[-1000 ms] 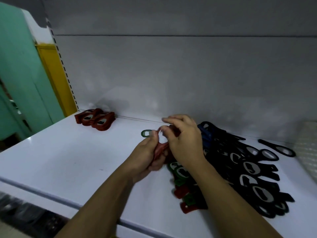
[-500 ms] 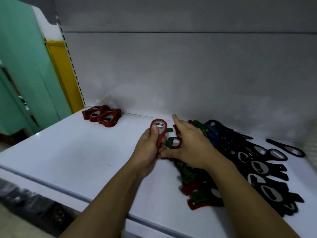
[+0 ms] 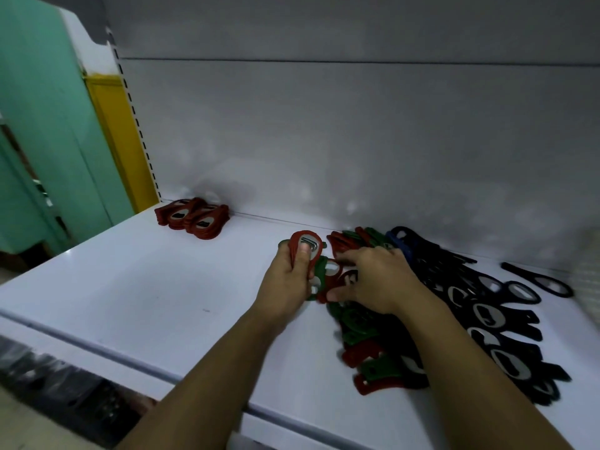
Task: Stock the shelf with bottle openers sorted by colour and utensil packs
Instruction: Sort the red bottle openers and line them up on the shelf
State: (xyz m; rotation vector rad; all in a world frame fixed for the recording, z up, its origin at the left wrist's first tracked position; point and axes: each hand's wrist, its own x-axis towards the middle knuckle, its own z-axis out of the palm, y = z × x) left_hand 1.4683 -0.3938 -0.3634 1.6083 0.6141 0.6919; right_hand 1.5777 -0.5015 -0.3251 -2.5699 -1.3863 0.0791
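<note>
While the left hand grips a red bundle upright at frame centre, thumb clamped across it, the right hand pinches 1 loose red opener in the mixed pile, presumably destined for the red stack, upper left.

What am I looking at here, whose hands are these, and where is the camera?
No machine: these are a person's bare hands, filmed by one camera worn on the head, looking forward and down. The left hand grips a few red openers upright. The right hand pinches a loose red opener at the mixed pile of red and green ones. On the white shelf a sorted red stack sits at the back left; black openers spread to the right.
</note>
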